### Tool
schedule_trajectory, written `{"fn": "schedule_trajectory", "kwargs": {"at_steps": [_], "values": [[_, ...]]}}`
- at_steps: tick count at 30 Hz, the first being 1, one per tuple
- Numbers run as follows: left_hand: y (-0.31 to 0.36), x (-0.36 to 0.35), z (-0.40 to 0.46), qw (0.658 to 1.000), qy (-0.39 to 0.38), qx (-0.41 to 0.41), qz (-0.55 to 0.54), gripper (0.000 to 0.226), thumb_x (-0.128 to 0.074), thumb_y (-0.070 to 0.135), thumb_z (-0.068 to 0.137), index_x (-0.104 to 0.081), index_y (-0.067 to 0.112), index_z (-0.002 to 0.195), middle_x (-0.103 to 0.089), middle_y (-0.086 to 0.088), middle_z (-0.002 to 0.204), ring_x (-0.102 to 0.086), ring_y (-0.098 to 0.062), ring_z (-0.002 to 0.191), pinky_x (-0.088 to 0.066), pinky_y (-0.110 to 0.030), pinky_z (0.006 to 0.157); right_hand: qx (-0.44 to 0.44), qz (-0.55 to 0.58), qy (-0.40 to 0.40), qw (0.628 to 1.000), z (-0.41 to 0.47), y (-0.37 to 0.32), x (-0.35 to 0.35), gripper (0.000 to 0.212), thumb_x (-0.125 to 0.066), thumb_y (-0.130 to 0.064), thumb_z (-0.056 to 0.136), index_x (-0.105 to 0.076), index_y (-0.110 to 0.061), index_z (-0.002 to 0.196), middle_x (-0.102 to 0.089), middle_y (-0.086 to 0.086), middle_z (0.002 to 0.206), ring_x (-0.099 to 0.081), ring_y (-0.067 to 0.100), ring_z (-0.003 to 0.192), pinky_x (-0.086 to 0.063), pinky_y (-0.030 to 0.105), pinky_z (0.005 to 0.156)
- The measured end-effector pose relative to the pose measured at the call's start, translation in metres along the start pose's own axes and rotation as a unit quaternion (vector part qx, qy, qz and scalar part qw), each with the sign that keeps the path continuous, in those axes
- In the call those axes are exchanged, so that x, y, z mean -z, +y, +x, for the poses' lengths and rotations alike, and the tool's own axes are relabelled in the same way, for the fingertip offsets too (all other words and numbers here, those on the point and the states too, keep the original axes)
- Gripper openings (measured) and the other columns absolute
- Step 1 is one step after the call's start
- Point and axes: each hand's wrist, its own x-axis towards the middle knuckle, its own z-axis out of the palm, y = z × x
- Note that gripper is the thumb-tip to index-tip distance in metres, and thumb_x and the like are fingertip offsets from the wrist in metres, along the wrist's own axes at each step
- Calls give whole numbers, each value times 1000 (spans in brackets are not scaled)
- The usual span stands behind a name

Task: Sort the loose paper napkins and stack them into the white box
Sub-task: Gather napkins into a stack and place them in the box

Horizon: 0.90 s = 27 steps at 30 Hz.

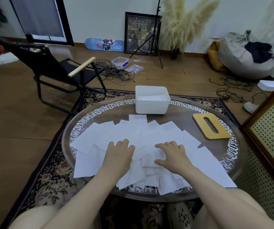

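Observation:
Several loose white paper napkins [133,133] lie spread and overlapping across the round glass-topped table [232,156]. The white box [151,104] stands at the table's far edge, with what looks like white paper inside it. My left hand [119,154] rests palm down on the napkins near the middle of the pile, fingers relaxed. My right hand [171,155] lies on a bunched heap of napkins just to its right, fingers spread and slightly bent. Neither hand lifts a napkin.
A wooden lid with a slot [211,128] lies at the table's right. A black folding chair [63,70] stands to the far left, cables [114,73] and plastic containers on the floor behind. A perforated cabinet [271,129] is close on the right.

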Motion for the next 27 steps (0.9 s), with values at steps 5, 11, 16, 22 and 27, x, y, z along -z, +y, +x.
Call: {"fn": "schedule_trajectory", "kwargs": {"at_steps": [5,11,16,22,27], "values": [[10,3,2,998,-62,-7,-5,30,-75,23,74,-63,18,100,-56,-4,103,-59,-24,85,-40,-36,73,-11,-33,-16,999,9,1,-7,75,-55,-60,85,-29,-26,146,-39,-1,142,-32,22,132,-24,36,104],[11,-1,14,998,-63,3,-11,31,-46,25,97,-47,17,127,-45,-4,126,-49,-26,111,-31,-35,85,-12,-65,-19,998,19,2,-12,76,-54,-58,85,-25,-24,147,-37,1,143,-39,25,127,-26,37,102],[12,-2,17,998,-57,-3,-27,33,-47,26,97,-47,18,128,-47,-2,124,-50,-24,109,-31,-33,84,-14,-62,15,998,22,9,-13,61,-50,-47,90,-32,-25,144,-43,-1,137,-44,21,122,-28,36,96],[19,-4,18,996,-78,-16,-25,35,-49,29,96,-45,18,129,-46,-3,125,-50,-25,110,-31,-35,84,5,-53,-16,998,13,14,-19,84,-61,-69,72,-34,-25,138,-37,-3,131,-36,19,123,-24,36,97],[23,-4,21,996,-85,-21,-28,36,-49,27,95,-45,18,130,-46,-3,125,-50,-25,111,-32,-35,86,36,-19,19,999,6,20,-18,51,-58,-55,81,-46,-26,122,-43,-8,115,-42,15,112,-23,32,91]]}}
